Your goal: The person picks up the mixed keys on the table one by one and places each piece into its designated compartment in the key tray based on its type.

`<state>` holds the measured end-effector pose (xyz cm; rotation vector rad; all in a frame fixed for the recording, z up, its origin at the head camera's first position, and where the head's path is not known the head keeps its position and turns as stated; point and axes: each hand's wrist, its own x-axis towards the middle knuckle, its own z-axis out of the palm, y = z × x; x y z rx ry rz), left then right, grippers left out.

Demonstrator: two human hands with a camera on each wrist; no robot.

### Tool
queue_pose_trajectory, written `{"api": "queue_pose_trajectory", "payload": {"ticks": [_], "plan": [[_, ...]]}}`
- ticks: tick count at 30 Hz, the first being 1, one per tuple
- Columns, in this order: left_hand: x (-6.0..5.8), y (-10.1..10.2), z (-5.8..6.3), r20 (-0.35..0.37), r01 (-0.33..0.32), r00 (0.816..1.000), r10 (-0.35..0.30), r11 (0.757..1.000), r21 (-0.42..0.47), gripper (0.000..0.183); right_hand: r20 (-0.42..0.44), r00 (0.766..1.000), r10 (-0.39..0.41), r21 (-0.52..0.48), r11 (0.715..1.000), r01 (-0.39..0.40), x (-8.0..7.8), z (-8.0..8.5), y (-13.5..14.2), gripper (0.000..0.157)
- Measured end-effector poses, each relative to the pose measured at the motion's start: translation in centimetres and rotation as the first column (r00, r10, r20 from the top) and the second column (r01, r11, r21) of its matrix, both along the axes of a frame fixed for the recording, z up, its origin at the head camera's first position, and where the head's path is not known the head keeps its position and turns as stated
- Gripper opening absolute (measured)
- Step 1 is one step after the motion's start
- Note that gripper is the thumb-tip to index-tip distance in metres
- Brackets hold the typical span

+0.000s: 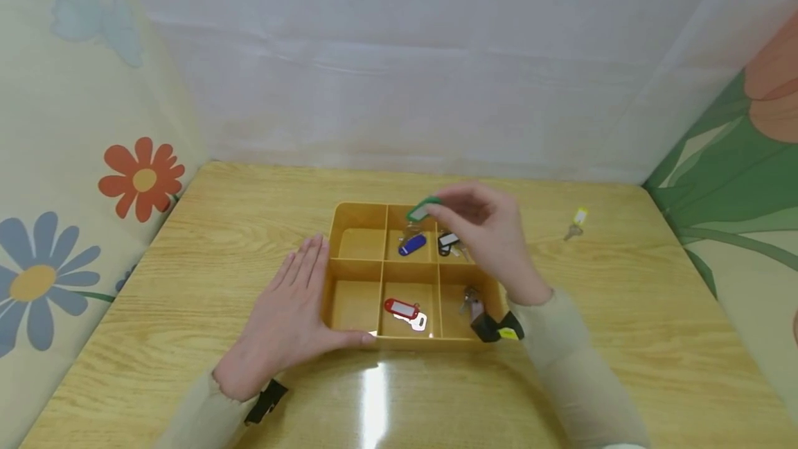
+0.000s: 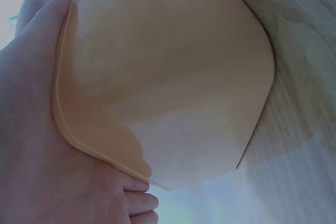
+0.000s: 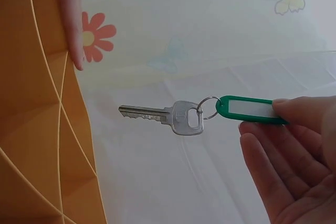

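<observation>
My right hand pinches a green key tag between thumb and fingers. A silver key hangs from the tag's ring. In the head view this green tag is over the back middle compartment of a yellow divided tray. Within that compartment lies a blue key tag. My left hand rests along the tray's left side, fingers straight, thumb stretched across the front rim. A red key tag with a key occupies the front middle compartment. Black key tags are at the back right, partly behind my right hand.
Keys lie in the front right compartment, partly covered by the black wrist mount. A yellow key tag with a key lies on the wooden table to the right. White cloth stands behind the table, with flowered panels on both sides.
</observation>
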<state>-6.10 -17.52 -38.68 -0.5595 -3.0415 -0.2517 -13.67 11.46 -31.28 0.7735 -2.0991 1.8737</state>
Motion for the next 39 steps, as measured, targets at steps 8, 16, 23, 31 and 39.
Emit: {"api": "queue_pose_trajectory", "payload": {"ticks": [8, 16, 23, 31, 39], "plan": [[0.0, 0.2, 0.0, -0.010, -0.002, 1.000, 0.002, 1.000, -0.001, 0.149, 0.003, 1.000, -0.001, 0.006, 1.000, 0.001, -0.1, 0.2, -0.2, 0.018], [0.0, 0.6, 0.2, -0.005, -0.002, 1.000, 0.002, 1.000, -0.005, 0.148, -0.015, 1.000, 0.004, 0.005, 1.000, -0.004, -0.4, 0.3, -0.3, 0.017], [0.0, 0.7, 0.3, -0.003, 0.002, 1.000, -0.002, 1.000, -0.015, 0.146, -0.041, 0.999, 0.004, 0.013, 1.000, -0.003, -0.6, 0.6, -0.5, 0.016], [-0.1, 0.8, 0.4, 0.010, 0.002, 1.000, -0.001, 1.000, -0.015, 0.146, -0.045, 0.999, 0.009, 0.027, 1.000, -0.007, -1.1, 1.3, -1.0, 0.016], [-0.2, 0.8, 0.4, 0.024, 0.001, 1.000, -0.001, 1.000, -0.015, 0.146, -0.042, 0.999, 0.013, 0.037, 0.999, -0.011, -2.2, 1.9, -2.0, 0.016]]}}
